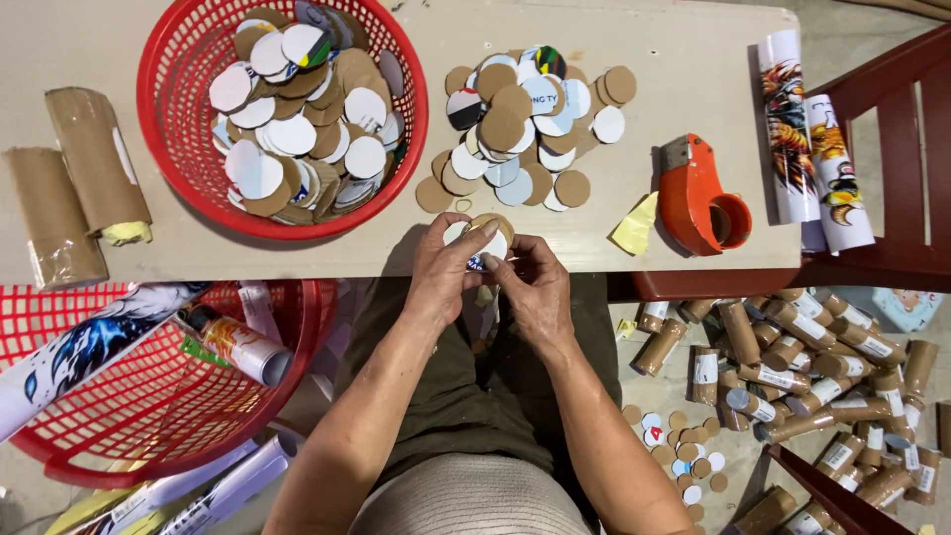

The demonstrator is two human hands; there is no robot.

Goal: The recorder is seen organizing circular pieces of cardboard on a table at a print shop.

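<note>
We pinch a small disc point(482, 241) between both hands point(446, 267) point(535, 287), fingertips closed on its rim, just above the desk point(614, 30) edge. It looks light, thin, stiff cardboard; edges grip best.

The basket point(158, 119) is red mesh, filled with brown and white discs point(297, 109). The desk point(684, 59) is pale beige. The tape dispenser point(698, 203) is orange. Rolled tubes point(817, 159) are white with a tiger-like print in orange and black.

Fingers half hide the round disc point(487, 241); lower basket point(149, 436) cropped.
</note>
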